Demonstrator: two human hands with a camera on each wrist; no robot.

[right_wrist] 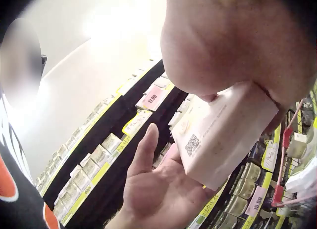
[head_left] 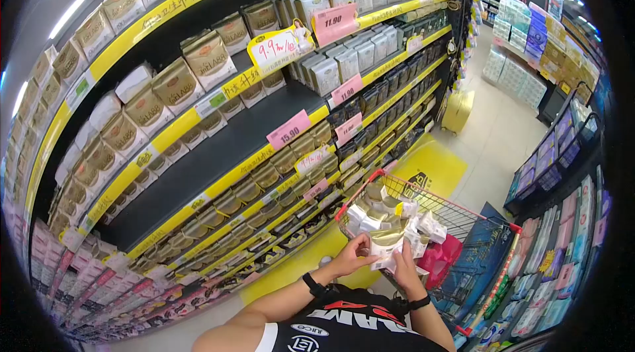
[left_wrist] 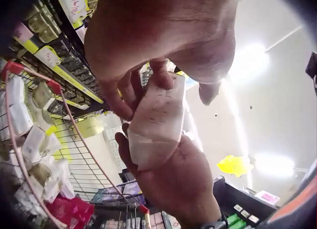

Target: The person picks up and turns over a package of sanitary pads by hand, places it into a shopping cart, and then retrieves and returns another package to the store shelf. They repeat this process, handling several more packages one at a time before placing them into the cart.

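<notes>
Both hands are at a white-and-gold pack of sanitary pads (head_left: 385,245), over the near edge of a shopping cart (head_left: 463,216). My right hand (head_left: 408,271) grips it along one side; in the right wrist view the pack's white face (right_wrist: 218,130) shows small print and a QR code (right_wrist: 192,146). Below it my left hand (right_wrist: 158,192) has its palm turned up and thumb spread away, with fingers touching the pack's end. In the left wrist view a left fingertip rests on the pack (left_wrist: 158,117). Similar packs (head_left: 377,210) lie heaped in the cart beside a pink package (head_left: 442,263).
Tall shelves (head_left: 225,133) of similar packs run along the left, with pink price tags (head_left: 288,130) and a yellow sign (head_left: 281,47). A shelf of packages (head_left: 565,246) stands on the right. A yellow suitcase (head_left: 458,112) is farther up the aisle.
</notes>
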